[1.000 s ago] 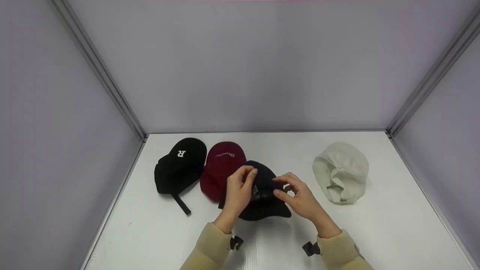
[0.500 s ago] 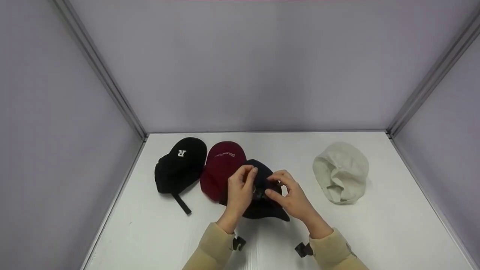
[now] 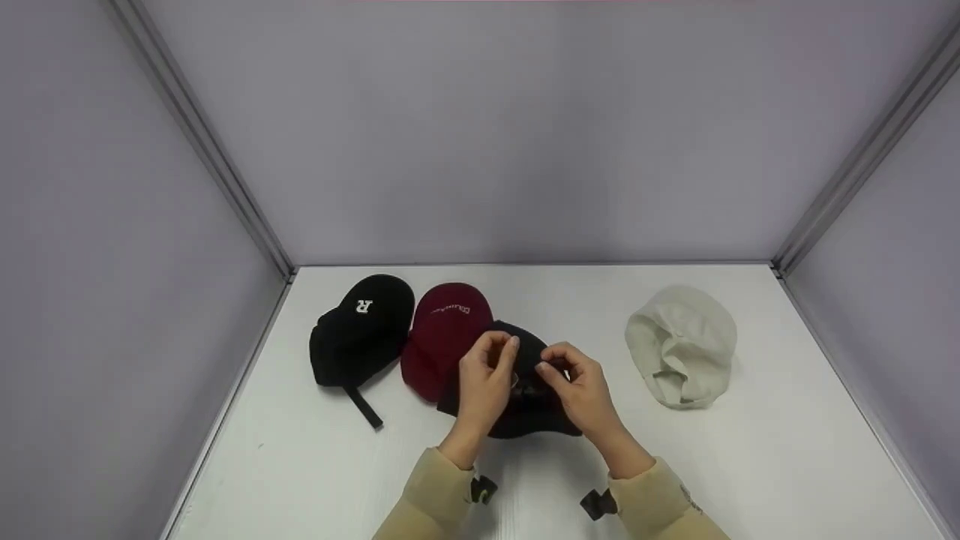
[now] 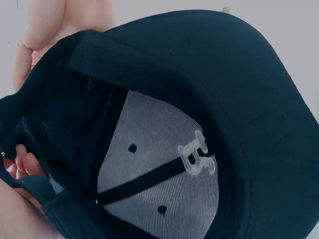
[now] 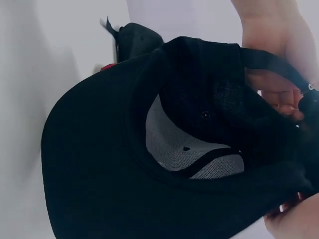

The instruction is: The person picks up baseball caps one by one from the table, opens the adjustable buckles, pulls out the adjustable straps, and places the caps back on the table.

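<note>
A black baseball cap (image 3: 534, 424) is held up between both hands, its brim towards the person. Both wrist views look into its crown, where grey lining (image 4: 149, 124) and the back of a letter embroidery (image 4: 196, 154) show. My left hand (image 3: 481, 386) pinches the cap's back on the left, thumb against curled fingers. On the right, my right hand (image 3: 589, 394) pinches the back edge with thumb and fingertips. In the right wrist view the back strap (image 5: 271, 64) passes across a hand, with a small metal buckle (image 5: 310, 88) beside its fingers.
A dark red cap (image 3: 446, 341) lies just behind and left of the hands, partly overlapped by the held cap. Farther left is another black cap (image 3: 364, 330) with a white R and a loose strap (image 3: 364, 409). A crumpled cream hat (image 3: 682, 349) lies at right on the white table (image 3: 787, 450).
My right hand has moved left, closer to my left hand, and its thumb and fingers have drawn together on the cap. My left hand has shifted slightly right.
</note>
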